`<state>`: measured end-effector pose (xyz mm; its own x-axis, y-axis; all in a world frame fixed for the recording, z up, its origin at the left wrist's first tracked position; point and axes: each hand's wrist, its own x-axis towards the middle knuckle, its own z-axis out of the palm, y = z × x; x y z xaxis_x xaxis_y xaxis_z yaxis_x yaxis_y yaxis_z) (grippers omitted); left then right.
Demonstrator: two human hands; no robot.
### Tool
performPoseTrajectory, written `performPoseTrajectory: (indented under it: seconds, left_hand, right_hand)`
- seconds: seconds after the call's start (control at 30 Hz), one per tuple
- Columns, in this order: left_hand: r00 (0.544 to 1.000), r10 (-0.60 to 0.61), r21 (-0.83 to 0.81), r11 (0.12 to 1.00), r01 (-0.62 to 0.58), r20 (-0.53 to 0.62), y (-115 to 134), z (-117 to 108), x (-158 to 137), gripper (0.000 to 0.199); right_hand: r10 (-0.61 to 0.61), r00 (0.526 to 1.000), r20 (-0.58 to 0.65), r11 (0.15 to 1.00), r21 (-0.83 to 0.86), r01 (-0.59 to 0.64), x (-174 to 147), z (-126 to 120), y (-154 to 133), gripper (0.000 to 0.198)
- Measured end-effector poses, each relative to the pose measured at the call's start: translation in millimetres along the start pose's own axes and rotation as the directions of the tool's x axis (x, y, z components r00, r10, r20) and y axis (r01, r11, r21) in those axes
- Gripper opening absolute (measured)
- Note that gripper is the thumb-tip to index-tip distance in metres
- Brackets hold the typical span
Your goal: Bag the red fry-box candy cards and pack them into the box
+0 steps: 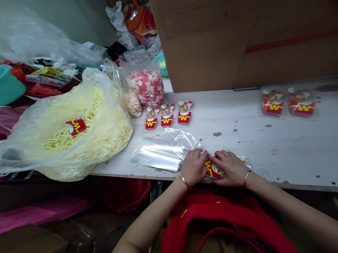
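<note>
At the table's front edge, my left hand (pixel 194 166) and my right hand (pixel 232 169) grip a clear plastic bag with a red toy fries box (pixel 213 170) marked by a yellow zigzag inside it. My left fingers are bent at the bag's left end. On its right side, my right fingers and thumb close over it, hiding much of the bag; small pieces peek out beyond that hand. Just left of my hands lies a stack of flat clear bags (pixel 159 153). Behind it three filled packets (pixel 166 117) stand in a row.
A large bag of pale yellow sticks (pixel 109 133) with a loose red fries box (pixel 76 126) on top sits left. Behind are a bag of pink-and-white pieces (pixel 147 86) and a big cardboard box (pixel 204 41). Two filled packets (pixel 301 105) lie far right.
</note>
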<state>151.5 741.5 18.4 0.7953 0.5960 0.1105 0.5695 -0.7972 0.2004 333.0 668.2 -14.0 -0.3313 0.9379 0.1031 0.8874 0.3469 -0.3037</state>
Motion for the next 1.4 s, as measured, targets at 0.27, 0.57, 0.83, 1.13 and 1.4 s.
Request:
performPoseTrajectory:
  seconds: [0.27,0.57,0.83,1.13,1.4]
  left_hand:
    - [0.98,-0.172,0.151,0.971,0.185,-0.1,-1,4,-8,0.028]
    - [0.984,-0.171,0.157,0.971,0.178,-0.058,8,22,-6,0.017]
    - [0.982,-0.139,0.104,0.983,0.153,-0.13,30,31,7,0.008]
    - [0.98,0.192,-0.089,0.979,-0.186,0.061,55,26,46,0.024]
    - [0.832,0.494,-0.07,0.867,-0.493,0.251,28,12,142,0.045]
  right_hand:
    - [0.115,0.993,-0.01,0.993,0.016,-0.115,-16,-3,7,0.09]
    - [0.286,0.957,-0.049,0.957,-0.029,-0.287,-19,-5,15,0.081]
    - [0.428,0.902,-0.058,0.901,-0.052,-0.431,-20,-5,15,0.083]
    - [0.403,0.911,-0.082,0.905,-0.115,-0.411,-35,-10,61,0.082]
    - [0.172,0.98,-0.101,0.977,-0.111,-0.183,-71,-22,118,0.102]
